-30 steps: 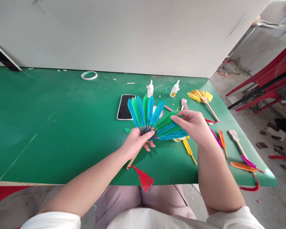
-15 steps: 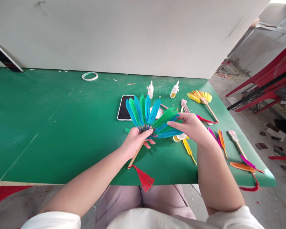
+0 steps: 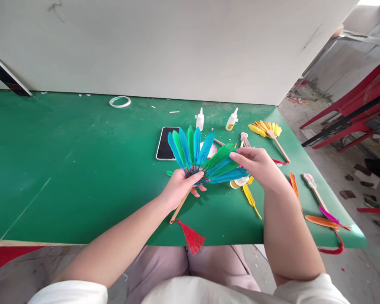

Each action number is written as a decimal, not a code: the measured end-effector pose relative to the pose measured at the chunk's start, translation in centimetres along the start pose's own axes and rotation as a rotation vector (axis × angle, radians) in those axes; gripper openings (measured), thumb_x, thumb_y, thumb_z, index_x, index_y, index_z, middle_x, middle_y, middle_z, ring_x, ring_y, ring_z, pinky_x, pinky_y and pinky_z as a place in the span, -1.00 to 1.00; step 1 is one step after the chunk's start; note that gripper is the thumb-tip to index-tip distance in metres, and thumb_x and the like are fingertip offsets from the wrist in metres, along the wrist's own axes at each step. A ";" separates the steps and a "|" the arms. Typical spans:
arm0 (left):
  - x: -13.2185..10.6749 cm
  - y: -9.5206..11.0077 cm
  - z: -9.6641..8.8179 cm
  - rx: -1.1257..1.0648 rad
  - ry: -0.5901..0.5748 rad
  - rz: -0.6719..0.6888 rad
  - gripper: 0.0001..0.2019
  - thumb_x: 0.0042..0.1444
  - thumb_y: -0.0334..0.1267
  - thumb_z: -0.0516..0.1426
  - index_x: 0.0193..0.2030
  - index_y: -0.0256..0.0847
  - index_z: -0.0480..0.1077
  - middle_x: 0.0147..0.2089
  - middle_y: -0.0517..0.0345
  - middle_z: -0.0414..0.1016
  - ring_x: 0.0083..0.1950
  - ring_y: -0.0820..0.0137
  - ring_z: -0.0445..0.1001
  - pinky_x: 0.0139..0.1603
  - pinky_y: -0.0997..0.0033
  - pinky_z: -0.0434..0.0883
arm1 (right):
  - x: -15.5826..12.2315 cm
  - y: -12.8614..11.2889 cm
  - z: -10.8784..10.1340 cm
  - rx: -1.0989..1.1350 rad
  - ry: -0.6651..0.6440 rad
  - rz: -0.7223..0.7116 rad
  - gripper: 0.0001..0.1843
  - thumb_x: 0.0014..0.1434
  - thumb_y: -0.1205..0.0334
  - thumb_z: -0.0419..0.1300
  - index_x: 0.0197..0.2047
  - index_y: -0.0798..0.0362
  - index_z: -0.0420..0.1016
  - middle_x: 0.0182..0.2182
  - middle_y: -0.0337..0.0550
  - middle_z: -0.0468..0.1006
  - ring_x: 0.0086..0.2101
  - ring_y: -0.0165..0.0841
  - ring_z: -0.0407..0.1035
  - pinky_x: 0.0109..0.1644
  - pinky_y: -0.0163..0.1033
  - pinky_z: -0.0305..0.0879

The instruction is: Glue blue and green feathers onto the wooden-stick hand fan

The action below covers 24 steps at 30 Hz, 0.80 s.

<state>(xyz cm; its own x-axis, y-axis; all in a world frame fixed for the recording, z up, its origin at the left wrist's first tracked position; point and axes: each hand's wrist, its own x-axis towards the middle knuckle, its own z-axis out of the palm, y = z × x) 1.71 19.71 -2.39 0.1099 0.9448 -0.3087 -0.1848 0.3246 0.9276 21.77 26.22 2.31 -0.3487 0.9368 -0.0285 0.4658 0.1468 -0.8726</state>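
A fan of blue and green feathers (image 3: 199,154) on a wooden stick with a red tassel (image 3: 191,239) is held over the green table (image 3: 82,169). My left hand (image 3: 180,188) pinches the fan at its base, where the feathers meet the stick. My right hand (image 3: 256,165) grips the green and blue feathers at the fan's right side, fingers closed on them.
Behind the fan lie a black phone (image 3: 164,143), two small glue bottles (image 3: 199,119) and a tape ring (image 3: 120,101). A yellow-orange feather fan (image 3: 267,130) and loose orange, yellow and pink feathers (image 3: 324,219) lie to the right. A red chair (image 3: 361,109) stands beyond the table.
My right hand has shifted slightly left and up along the fan's right feathers, pressing them closer together. My left hand keeps its hold at the base.
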 end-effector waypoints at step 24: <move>0.3 0.1 -0.1 -0.237 0.096 0.010 -0.75 -0.08 -0.30 0.25 -0.21 -0.26 0.41 -0.29 0.18 0.51 -0.32 0.49 0.52 -0.40 0.63 0.48 | 0.6 0.2 0.2 0.065 0.134 0.037 -0.59 -0.04 -0.10 0.20 -0.28 0.07 0.50 -0.46 -0.18 0.48 -0.42 -0.38 0.31 -0.37 -0.30 0.21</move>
<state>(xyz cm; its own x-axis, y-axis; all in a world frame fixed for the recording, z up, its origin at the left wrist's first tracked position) 1.58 20.01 -2.39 0.0158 0.9442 -0.3289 -0.4107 0.3060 0.8589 21.51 26.73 2.07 -0.2189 0.9757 0.0003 0.4214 0.0948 -0.9019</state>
